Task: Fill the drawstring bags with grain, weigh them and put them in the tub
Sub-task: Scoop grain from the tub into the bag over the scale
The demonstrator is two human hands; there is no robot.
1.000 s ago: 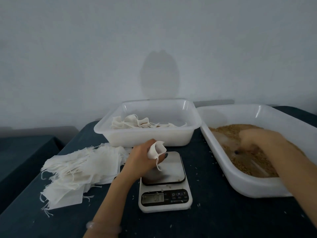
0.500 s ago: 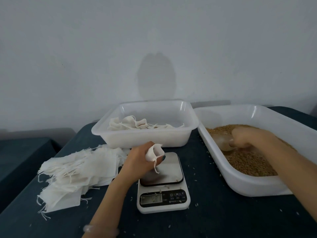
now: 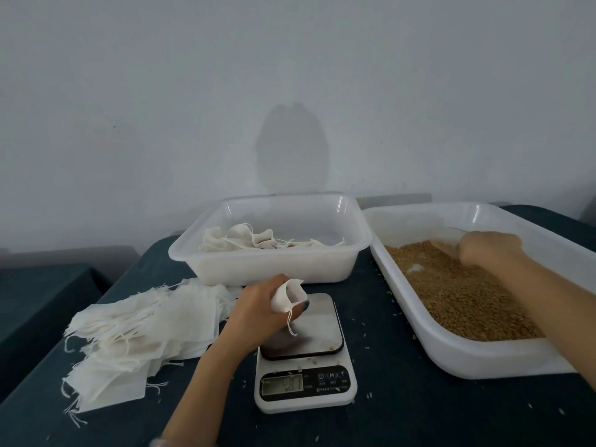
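My left hand point(image 3: 258, 304) holds a small white drawstring bag point(image 3: 285, 296) with its mouth open, just above the steel plate of the kitchen scale point(image 3: 322, 321). My right hand point(image 3: 490, 250) is down in the brown grain point(image 3: 458, 301) inside the large white tub point(image 3: 467, 359) on the right. Its fingers are curled round a clear scoop point(image 3: 446, 246), which is mostly hidden by the hand and the grain. Behind the scale stands a second white tub point(image 3: 267, 262) with several filled bags point(image 3: 245, 240) lying in it.
A loose pile of empty white bags point(image 3: 145, 327) lies on the dark cloth left of the scale. Stray grains are scattered around the scale and between the tubs. A pale wall rises right behind the table, and the table's left edge drops off beside the pile.
My right hand has moved with the scoop through the grain, from the tub's near middle to its far side. My left hand has kept the bag over the scale.
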